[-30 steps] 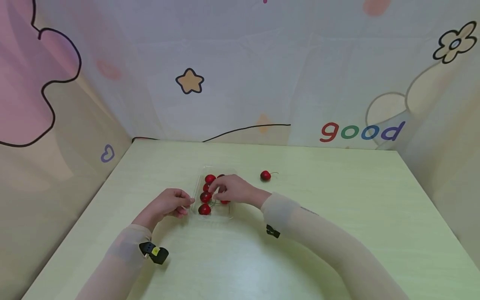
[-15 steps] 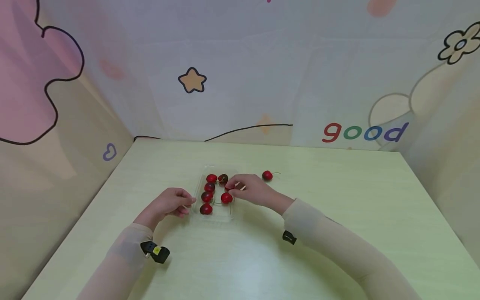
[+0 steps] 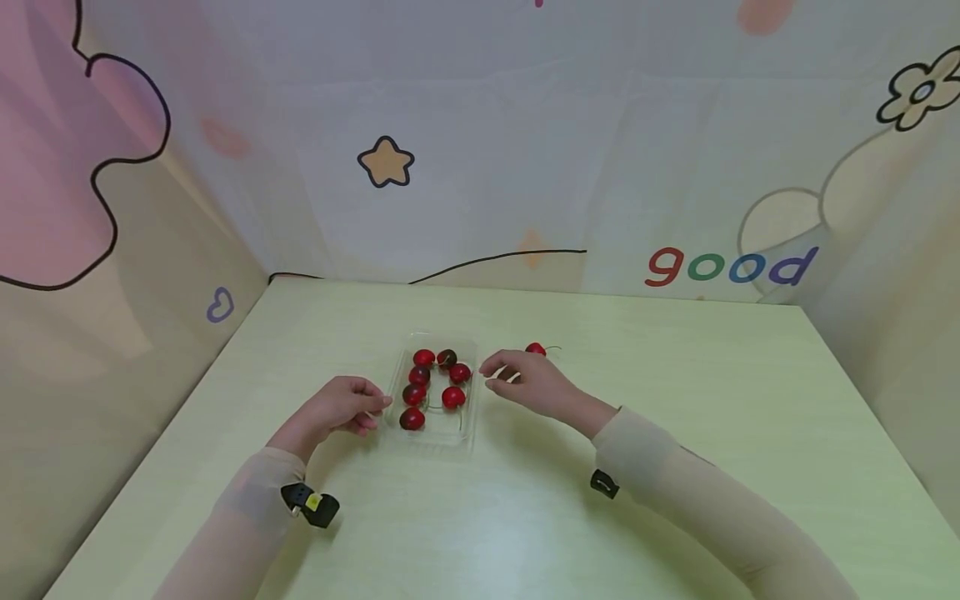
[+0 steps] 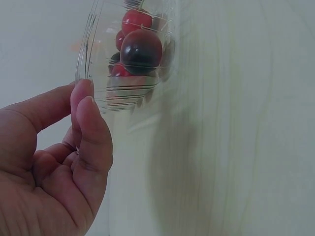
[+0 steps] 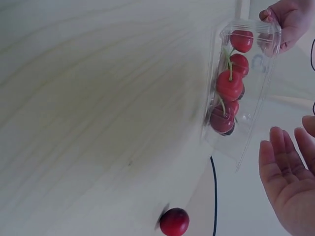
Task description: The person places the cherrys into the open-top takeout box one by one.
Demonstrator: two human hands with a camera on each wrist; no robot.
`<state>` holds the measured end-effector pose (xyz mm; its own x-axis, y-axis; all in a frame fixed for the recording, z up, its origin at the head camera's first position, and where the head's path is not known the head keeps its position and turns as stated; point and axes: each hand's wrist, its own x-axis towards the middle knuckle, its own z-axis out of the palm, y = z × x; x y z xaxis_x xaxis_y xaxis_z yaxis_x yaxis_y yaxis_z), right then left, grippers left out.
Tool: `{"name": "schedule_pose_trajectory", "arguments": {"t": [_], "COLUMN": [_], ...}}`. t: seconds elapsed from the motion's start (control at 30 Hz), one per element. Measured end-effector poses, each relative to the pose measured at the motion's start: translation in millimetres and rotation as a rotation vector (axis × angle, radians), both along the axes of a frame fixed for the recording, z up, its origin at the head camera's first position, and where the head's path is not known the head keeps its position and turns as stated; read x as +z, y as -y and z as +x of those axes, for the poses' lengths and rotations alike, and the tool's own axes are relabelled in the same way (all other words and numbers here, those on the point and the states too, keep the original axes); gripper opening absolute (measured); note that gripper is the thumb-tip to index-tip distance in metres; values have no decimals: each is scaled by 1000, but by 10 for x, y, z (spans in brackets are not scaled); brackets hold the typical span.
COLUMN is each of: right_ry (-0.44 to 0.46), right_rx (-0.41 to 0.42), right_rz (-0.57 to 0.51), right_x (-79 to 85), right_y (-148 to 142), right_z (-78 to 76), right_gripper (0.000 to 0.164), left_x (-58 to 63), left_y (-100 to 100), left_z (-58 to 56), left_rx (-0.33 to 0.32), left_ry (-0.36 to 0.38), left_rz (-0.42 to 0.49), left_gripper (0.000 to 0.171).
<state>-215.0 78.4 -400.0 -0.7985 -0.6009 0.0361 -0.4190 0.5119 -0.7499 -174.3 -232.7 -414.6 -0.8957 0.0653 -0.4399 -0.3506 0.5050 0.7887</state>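
A clear plastic box (image 3: 448, 437) with several red cherries (image 3: 453, 397) in it lies on the table. At its left side, my left hand (image 3: 341, 408) pinches the rim between thumb and finger, as the left wrist view shows closely. My right hand (image 3: 536, 385) hovers just right of the box, fingers loosely bent and holding nothing. Behind that hand a single cherry (image 3: 536, 348) with a stem lies on the table, partly hidden in the head view. In the right wrist view this loose cherry (image 5: 174, 222) appears at the bottom.
The pale wooden table (image 3: 660, 433) reaches back to a printed cloth backdrop (image 3: 480, 167), with cloth at the left and right sides too. Black wrist cameras (image 3: 318, 508) are strapped to both sleeves.
My right hand has withdrawn from over the box to its right side, letting go of a cherry in the right row. The left hand stays on the rim.
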Motion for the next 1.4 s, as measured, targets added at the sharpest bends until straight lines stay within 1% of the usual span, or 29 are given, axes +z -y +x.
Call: {"name": "schedule_pose_trajectory", "arguments": {"t": [0.33,0.4,0.57,0.67,0.83,1.0,1.23,1.4], "right_ry": [-3,6,-11,-26,-19,-10,57,57], "right_rx": [-44,-63,-127,-166,-210,-232,-265,-274], "right_rz": [-24,-33,-33,-20,-1,34,83,112], "right_x": [-86,-112,-160,-178,-182,-192,-186,-201], "right_y": [-168,-196,-264,-298,-343,-383,-427,-436], "right_z": [-33,-42,-77,-109,-160,-209,-261,-307], "right_gripper": [32,33,36,36,37,40,48,54], "left_x": [-25,-27,-27,-27,-16,1,-5,9], "left_y": [12,9,6,5,-5,-11,-8,-8], "left_z": [-17,-17,-19,-24,-18,-2,-3,11], "left_rx": [8,10,6,7,9,2,2,2], "left_ry": [3,5,0,1,6,0,-5,-1], "left_rz": [-5,-8,-15,-16,-20,-7,-3,-4], "left_gripper": [23,24,24,24,24,24,23,24]}}
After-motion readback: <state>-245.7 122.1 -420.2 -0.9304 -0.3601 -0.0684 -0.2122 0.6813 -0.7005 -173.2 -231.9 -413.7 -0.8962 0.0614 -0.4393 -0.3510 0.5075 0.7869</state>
